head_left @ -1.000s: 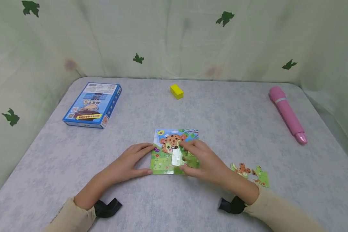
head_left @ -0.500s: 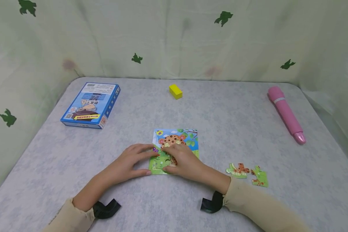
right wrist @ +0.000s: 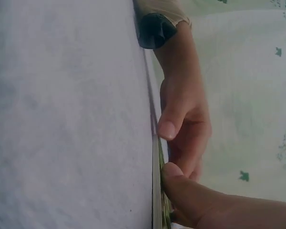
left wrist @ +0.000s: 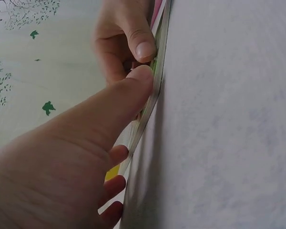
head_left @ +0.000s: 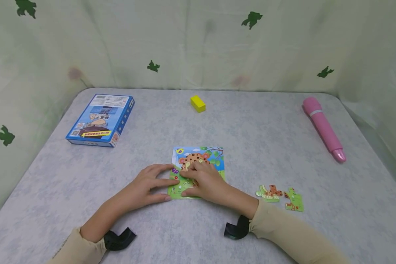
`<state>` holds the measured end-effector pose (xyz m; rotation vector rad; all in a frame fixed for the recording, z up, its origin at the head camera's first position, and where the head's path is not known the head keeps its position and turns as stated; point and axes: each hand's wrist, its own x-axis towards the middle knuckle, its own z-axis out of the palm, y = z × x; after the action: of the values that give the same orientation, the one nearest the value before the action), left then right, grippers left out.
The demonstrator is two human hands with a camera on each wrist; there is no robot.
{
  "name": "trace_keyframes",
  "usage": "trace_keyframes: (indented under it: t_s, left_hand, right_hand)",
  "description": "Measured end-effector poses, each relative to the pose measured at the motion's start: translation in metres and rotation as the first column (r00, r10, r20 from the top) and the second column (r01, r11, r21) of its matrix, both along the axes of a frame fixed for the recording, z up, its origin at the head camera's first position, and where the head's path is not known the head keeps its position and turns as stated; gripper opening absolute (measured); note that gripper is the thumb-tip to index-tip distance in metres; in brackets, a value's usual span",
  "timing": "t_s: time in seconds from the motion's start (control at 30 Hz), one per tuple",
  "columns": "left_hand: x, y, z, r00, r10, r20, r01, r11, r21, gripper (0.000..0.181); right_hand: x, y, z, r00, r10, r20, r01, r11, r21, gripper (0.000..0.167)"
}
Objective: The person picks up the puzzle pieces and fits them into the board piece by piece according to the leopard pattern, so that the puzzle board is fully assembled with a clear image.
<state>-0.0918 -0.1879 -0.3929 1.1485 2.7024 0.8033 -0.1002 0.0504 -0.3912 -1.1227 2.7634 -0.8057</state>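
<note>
A jigsaw board (head_left: 217,156) with a spotted leopard cub lies mid-table in the head view. My left hand (head_left: 143,187) rests at its left edge, thumb at the lower corner and a finger on the picture. Over the lower middle of the board, my right hand (head_left: 209,182) holds a green puzzle piece (head_left: 187,182) between thumb and forefinger, low against the picture. The hand covers part of the cub. Both wrist views look along the thin board edge, with the left thumb (left wrist: 128,88) and the right thumb (right wrist: 174,172) close to it.
Two loose puzzle pieces, one spotted (head_left: 270,193) and one mostly green (head_left: 294,201), lie right of the board. A blue box (head_left: 100,119) stands at the left, a yellow block (head_left: 198,104) at the back, and a pink wand-shaped object (head_left: 325,128) at the right.
My right hand has moved left across the board with the puzzle piece, then shifted slightly more to the left. A left finger now reaches further onto the board.
</note>
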Motion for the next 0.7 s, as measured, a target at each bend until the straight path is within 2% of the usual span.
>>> trace_keyframes:
  t_s: [0.1,0.17,0.23,0.33,0.4,0.53,0.7]
  left_hand:
    - [0.0,0.0,-0.001,1.0,0.007,0.002,-0.007,1.0,0.003,0.045]
    - [0.0,0.0,-0.002,1.0,0.005,-0.007,-0.005,1.0,0.007,0.046]
    - [0.0,-0.001,-0.003,1.0,0.002,-0.016,-0.002,1.0,0.015,0.046]
    - [0.0,-0.001,-0.004,1.0,-0.002,-0.029,0.003,1.0,0.023,0.046]
    - [0.0,-0.001,-0.005,0.999,-0.002,-0.033,0.003,1.0,0.026,0.045]
    - [-0.001,-0.001,-0.006,0.999,-0.007,-0.043,0.008,1.0,0.029,0.045]
    - [-0.002,0.0,-0.005,0.999,-0.007,-0.044,0.008,0.999,0.032,0.046]
  right_hand:
    - [-0.002,0.004,0.004,0.998,0.035,0.051,-0.036,0.999,0.032,0.057]
    - [-0.003,0.008,0.005,0.989,0.064,0.131,-0.067,0.998,0.018,0.06]
    - [-0.005,0.013,0.007,0.972,0.085,0.219,-0.082,0.996,-0.02,0.06]
    - [-0.004,0.024,0.011,0.945,0.093,0.314,-0.062,0.992,-0.106,0.06]
    - [-0.001,0.032,0.017,0.935,0.076,0.345,-0.029,0.99,-0.14,0.061]
    - [0.01,0.057,0.03,0.951,0.024,0.308,0.034,0.983,-0.18,0.064]
    - [0.026,0.096,0.042,0.991,-0.005,0.131,0.041,0.961,-0.275,0.069]
